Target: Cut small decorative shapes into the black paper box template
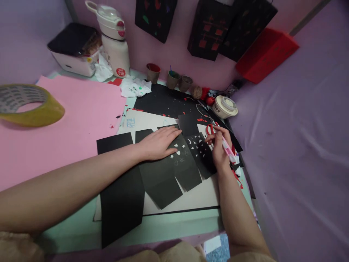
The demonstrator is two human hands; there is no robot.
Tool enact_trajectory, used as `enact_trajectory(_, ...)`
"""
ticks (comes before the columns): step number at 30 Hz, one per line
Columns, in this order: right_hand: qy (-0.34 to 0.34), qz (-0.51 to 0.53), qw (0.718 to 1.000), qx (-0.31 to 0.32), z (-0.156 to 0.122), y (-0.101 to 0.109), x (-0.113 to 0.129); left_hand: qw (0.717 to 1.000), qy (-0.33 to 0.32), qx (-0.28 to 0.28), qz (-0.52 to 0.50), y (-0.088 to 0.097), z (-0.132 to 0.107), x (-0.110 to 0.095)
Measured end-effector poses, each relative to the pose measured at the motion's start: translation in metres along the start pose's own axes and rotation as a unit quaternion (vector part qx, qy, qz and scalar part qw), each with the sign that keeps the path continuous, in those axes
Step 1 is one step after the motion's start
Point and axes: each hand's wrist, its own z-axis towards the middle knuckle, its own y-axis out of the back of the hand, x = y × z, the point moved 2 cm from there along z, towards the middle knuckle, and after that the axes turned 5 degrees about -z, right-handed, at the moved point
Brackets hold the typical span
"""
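Black card (160, 182) lies on a white board, cut with flaps along its near edge. Small stars, hearts, a moon and triangles show white as cut-outs in it, and a few more shapes are only drawn in outline. My left hand (160, 142) rests flat on the card, fingers stretched out, just left of the cut-outs. Between the fingers of my right hand (220, 145) is a slim pink-and-white craft knife (228, 150), held at the card's right side. Red-handled scissors (209, 129) lie close by that hand, partly hidden.
A yellow tape roll (51, 111) sits on pink paper (81, 145) at left. Along the back stand a white bottle (116, 54), several paint cups (172, 79) and a lidded tub (225, 107). Red and black paper scraps litter the right edge. Decorated black boxes (208, 32) hang above.
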Motion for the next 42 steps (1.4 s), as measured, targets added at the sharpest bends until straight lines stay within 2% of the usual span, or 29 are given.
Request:
enact_trajectory(4, 0.025, 0.032, 0.993, 0.114, -0.009, -0.005, 0.006, 0.998, -0.041, 0.035, 0.012, 0.005, 0.000, 0.001)
enact_trajectory(8, -0.014, 0.083, 0.987, 0.134, -0.018, -0.008, 0.007, 0.991, -0.099, 0.094, 0.008, 0.017, 0.001, -0.001)
enact_trajectory(10, -0.021, 0.115, 0.985, 0.130, -0.020, -0.009, 0.009, 0.988, -0.112, 0.100, 0.022, 0.025, 0.001, -0.004)
enact_trajectory(12, -0.019, 0.133, 0.980, 0.144, -0.023, -0.009, 0.011, 0.991, -0.100, 0.082, 0.045, 0.034, 0.000, -0.008)
enact_trajectory(15, -0.031, 0.141, 0.977, 0.156, -0.025, -0.009, 0.011, 0.996, -0.029, 0.037, 0.075, 0.040, -0.011, -0.021)
enact_trajectory(18, -0.090, 0.193, 0.966, 0.147, -0.024, -0.010, 0.009, 0.997, 0.034, 0.023, 0.071, 0.033, -0.035, -0.042)
enact_trajectory(21, -0.148, 0.249, 0.943, 0.162, -0.026, -0.014, 0.011, 0.997, 0.046, 0.045, 0.050, 0.014, -0.061, -0.063)
enact_trajectory(24, -0.180, 0.240, 0.929, 0.217, -0.032, -0.020, 0.017, 0.996, 0.042, 0.066, 0.035, -0.004, -0.079, -0.074)
enact_trajectory(26, -0.182, 0.194, 0.929, 0.258, -0.037, -0.023, 0.022, 0.997, 0.037, 0.067, 0.031, -0.012, -0.085, -0.074)
enact_trajectory(30, -0.115, 0.040, 0.951, 0.283, -0.047, -0.028, 0.031, 0.998, 0.031, 0.055, 0.024, -0.017, -0.089, -0.070)
enact_trajectory(34, 0.030, -0.039, 0.976, 0.212, -0.057, -0.031, 0.031, 0.999, 0.019, 0.025, 0.006, -0.018, -0.090, -0.067)
enact_trajectory(39, 0.185, -0.039, 0.959, 0.210, -0.069, -0.033, 0.030, 1.000, 0.012, -0.003, -0.011, -0.019, -0.092, -0.066)
enact_trajectory(42, 0.232, -0.047, 0.948, 0.214, -0.071, -0.033, 0.032, 1.000, 0.014, 0.009, -0.014, -0.017, -0.092, -0.065)
